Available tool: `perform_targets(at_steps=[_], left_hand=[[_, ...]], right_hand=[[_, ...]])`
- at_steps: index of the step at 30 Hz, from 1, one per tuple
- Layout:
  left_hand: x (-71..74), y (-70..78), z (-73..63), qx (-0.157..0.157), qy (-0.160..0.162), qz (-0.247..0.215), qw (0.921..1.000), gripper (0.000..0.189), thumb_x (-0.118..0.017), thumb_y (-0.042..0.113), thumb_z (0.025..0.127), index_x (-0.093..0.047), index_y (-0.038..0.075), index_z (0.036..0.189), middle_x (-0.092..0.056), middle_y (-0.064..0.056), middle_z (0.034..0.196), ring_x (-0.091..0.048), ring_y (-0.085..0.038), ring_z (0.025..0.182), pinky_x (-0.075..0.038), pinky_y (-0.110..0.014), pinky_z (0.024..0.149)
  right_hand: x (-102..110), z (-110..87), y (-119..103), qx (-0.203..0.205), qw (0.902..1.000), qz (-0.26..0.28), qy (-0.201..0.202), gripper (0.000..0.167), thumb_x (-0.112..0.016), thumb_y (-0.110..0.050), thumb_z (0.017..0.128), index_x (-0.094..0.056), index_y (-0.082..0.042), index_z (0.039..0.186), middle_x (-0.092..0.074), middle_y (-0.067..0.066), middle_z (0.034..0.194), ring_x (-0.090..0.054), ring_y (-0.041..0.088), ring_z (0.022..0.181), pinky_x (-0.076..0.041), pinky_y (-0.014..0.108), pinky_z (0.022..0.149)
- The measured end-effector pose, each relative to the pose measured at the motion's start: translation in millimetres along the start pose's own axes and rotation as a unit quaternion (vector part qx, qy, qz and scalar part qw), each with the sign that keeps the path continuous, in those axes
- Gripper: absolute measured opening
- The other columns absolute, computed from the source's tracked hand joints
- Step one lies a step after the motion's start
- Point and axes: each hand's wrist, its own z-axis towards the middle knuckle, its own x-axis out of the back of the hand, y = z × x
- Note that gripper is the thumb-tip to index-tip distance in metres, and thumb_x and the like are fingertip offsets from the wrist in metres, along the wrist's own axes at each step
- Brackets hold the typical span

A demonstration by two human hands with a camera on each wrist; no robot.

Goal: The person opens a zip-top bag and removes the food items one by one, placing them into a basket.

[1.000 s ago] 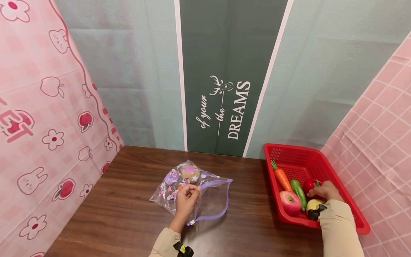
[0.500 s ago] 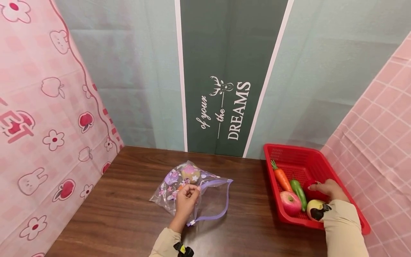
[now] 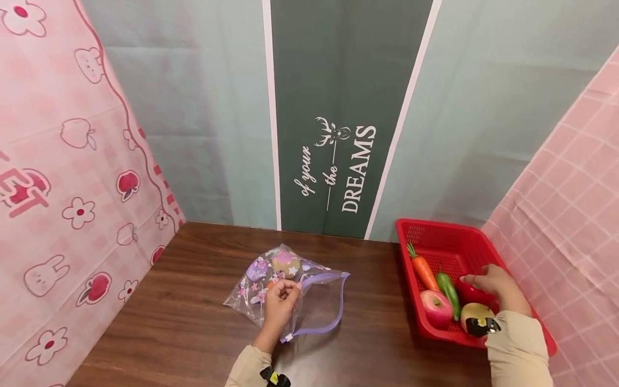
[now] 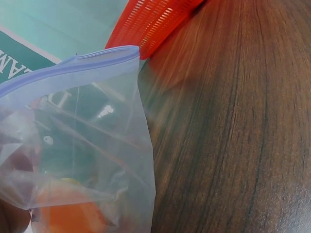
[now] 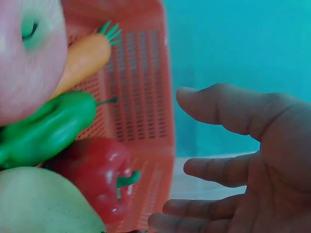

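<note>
My left hand pinches the edge of a clear zip bag with a purple rim, lying on its side with its mouth spread to the right. Inside the bag are an orange thing and a brownish round thing; their kinds are unclear through the print. Over the red basket my right hand is spread, thumb and fingers apart, holding nothing. Nearest to it is a red bell pepper, partly covered in the head view. Beside that lie a green pepper and a yellowish-green round fruit.
A pink apple and a carrot also lie in the basket, along its left side. The brown wooden table meets a green backdrop behind. Pink cloths hang at the left and right.
My right hand has drawn slightly right from the red bell pepper it was touching, its fingers spreading. The left hand and the bag stay in place.
</note>
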Motion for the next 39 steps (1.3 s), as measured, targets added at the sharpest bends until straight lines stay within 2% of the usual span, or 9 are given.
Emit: perform_targets(at_steps=[2,5,11,16,21,27,33,39], left_hand=[[0.2,-0.8,-0.3,0.0,0.002,0.0,1.0,0.007,-0.062,-0.008,0.083,-0.059,-0.012,0.077,-0.052,-0.013,0.054,-0.046,-0.007,0.043,-0.039,-0.019,0.039],[0.1,-0.5,-0.5,0.002,0.002,-0.002,1.0,0.007,-0.062,-0.008,0.083,-0.059,-0.011,0.077,-0.052,-0.014,0.055,-0.047,-0.008,0.043,-0.039,-0.019,0.039],[-0.1,2.1,-1.2,0.002,-0.001,0.002,1.0,0.007,-0.062,-0.008,0.083,-0.059,-0.012,0.078,-0.052,-0.014,0.055,-0.046,-0.008,0.043,-0.038,-0.018,0.039],[-0.4,4.5,0.0,-0.005,0.002,0.005,1.0,0.007,-0.062,-0.008,0.082,-0.059,-0.012,0.078,-0.051,-0.016,0.054,-0.045,-0.008,0.043,-0.036,-0.016,0.039],[-1.5,4.4,0.9,-0.003,0.006,0.008,0.9999,0.006,-0.063,-0.008,0.082,-0.059,-0.011,0.078,-0.051,-0.015,0.055,-0.044,-0.006,0.043,-0.035,-0.016,0.039],[-4.0,4.0,-0.7,-0.002,0.02,0.001,0.9998,0.006,-0.062,-0.009,0.081,-0.059,-0.011,0.078,-0.052,-0.011,0.055,-0.045,-0.006,0.044,-0.036,-0.016,0.039],[-5.6,4.2,-2.6,-0.003,0.026,-0.007,0.9996,0.004,-0.061,-0.01,0.081,-0.059,-0.012,0.079,-0.052,-0.009,0.055,-0.045,-0.006,0.043,-0.036,-0.016,0.039],[-6.6,3.3,-1.3,-0.01,0.019,-0.005,0.9998,0.004,-0.06,-0.011,0.082,-0.06,-0.009,0.078,-0.052,-0.01,0.055,-0.045,-0.006,0.044,-0.036,-0.016,0.039]], right_hand=[[-2.7,-7.2,-7.7,0.004,1.0,-0.008,0.003,0.083,-0.064,-0.038,0.083,-0.029,0.029,0.116,-0.04,0.044,0.107,-0.042,0.054,0.096,-0.039,0.059,0.083],[-7.4,-17.3,-18.7,0.017,0.9995,-0.015,0.021,0.081,-0.064,-0.038,0.083,-0.03,0.027,0.118,-0.039,0.043,0.112,-0.042,0.053,0.097,-0.038,0.06,0.084],[-18.1,-35.3,-38.2,0.047,0.9954,-0.047,0.069,0.08,-0.067,-0.034,0.082,-0.03,0.026,0.121,-0.04,0.045,0.112,-0.041,0.057,0.099,-0.036,0.063,0.083],[-25.0,-45.6,-51.9,0.044,0.9956,-0.044,0.069,0.084,-0.068,-0.034,0.081,-0.026,0.024,0.125,-0.039,0.045,0.111,-0.037,0.058,0.1,-0.036,0.065,0.081],[-33.9,-53.0,-60.4,0.047,0.9956,-0.028,0.076,0.087,-0.07,-0.033,0.079,-0.024,0.022,0.128,-0.04,0.042,0.108,-0.04,0.054,0.098,-0.038,0.064,0.079],[-50.8,-60.2,-73.3,0.09,0.9868,-0.01,0.134,0.074,-0.071,-0.022,0.079,-0.031,0.015,0.13,-0.039,0.04,0.112,-0.04,0.053,0.099,-0.037,0.065,0.078],[-64.9,-66.3,-88.6,0.116,0.9845,-0.013,0.131,0.082,-0.074,-0.028,0.077,-0.03,0.007,0.137,-0.032,0.039,0.124,-0.035,0.054,0.107,-0.036,0.068,0.078],[-80.2,-68.1,-97.8,0.147,0.9759,-0.003,0.161,0.072,-0.074,-0.023,0.077,-0.038,0.006,0.132,-0.041,0.033,0.119,-0.046,0.046,0.098,-0.042,0.062,0.077]])
